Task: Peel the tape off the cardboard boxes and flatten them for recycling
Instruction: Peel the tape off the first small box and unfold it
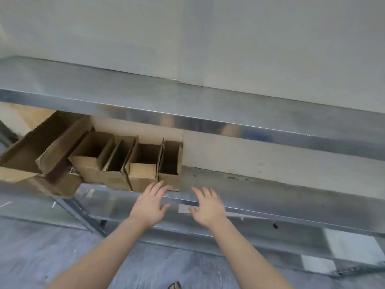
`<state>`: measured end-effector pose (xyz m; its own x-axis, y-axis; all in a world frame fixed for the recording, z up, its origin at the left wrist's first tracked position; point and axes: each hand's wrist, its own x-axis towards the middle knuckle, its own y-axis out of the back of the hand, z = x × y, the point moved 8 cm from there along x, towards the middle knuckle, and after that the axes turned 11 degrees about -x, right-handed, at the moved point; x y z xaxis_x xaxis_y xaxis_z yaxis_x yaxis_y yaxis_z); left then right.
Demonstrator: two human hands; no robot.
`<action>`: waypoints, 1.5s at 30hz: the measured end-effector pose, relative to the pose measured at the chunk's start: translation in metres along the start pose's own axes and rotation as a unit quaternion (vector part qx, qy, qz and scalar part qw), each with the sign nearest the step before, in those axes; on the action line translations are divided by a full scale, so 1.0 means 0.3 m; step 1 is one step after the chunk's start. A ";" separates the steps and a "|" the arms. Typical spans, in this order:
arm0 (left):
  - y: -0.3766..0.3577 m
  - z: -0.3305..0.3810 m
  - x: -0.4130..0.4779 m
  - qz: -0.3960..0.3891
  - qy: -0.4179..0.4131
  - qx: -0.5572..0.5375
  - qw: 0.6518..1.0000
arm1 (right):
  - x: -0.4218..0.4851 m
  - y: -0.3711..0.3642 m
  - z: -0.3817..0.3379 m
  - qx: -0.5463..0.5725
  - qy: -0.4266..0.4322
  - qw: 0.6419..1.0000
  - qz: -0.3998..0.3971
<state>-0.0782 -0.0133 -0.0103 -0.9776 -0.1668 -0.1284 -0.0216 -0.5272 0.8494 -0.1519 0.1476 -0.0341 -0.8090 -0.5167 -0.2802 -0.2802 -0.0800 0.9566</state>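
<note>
Before the cardboard boxes (143, 176), left hand (151, 205) and right hand (208, 209), grips splayed and empty.

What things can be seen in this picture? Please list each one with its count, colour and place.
cardboard boxes: at least five, brown, open-topped, side by side on the left part of the lower shelf
upper shelf: one, silver metal, across the picture above the boxes
lower shelf: one, grey metal, under the boxes
wall: one, pale grey, behind the shelves
floor: one, grey, at the bottom
left hand: one, fingers spread, at the front of the rightmost box; whether it touches cannot be told
right hand: one, fingers spread, over the front edge of the lower shelf, to the right of the boxes
</note>
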 end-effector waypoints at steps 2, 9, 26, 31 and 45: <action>-0.005 -0.030 0.019 0.014 0.028 -0.057 0.998 | 0.036 -0.008 0.003 0.017 0.000 1.000 -0.001; -0.049 -0.051 0.043 0.079 0.072 -0.172 0.979 | 0.156 -0.033 -0.006 0.018 0.018 1.000 0.008; -0.038 -0.056 0.106 0.174 0.164 -0.369 0.898 | 0.335 -0.047 -0.074 0.229 0.034 0.972 -0.028; -0.055 -0.034 0.117 0.129 0.123 -0.356 0.917 | 0.305 -0.044 -0.016 0.264 0.029 0.964 0.006; -0.179 0.144 0.236 0.023 0.091 -0.476 0.874 | 0.132 -0.066 0.269 0.476 -0.069 0.873 0.075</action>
<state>-0.1553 0.0392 -0.0429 -0.9212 -0.2911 -0.2582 0.2866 -0.9564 0.0557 -0.2200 0.1974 -0.0707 -0.9098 -0.3473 -0.2272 -0.4151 0.7593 0.5011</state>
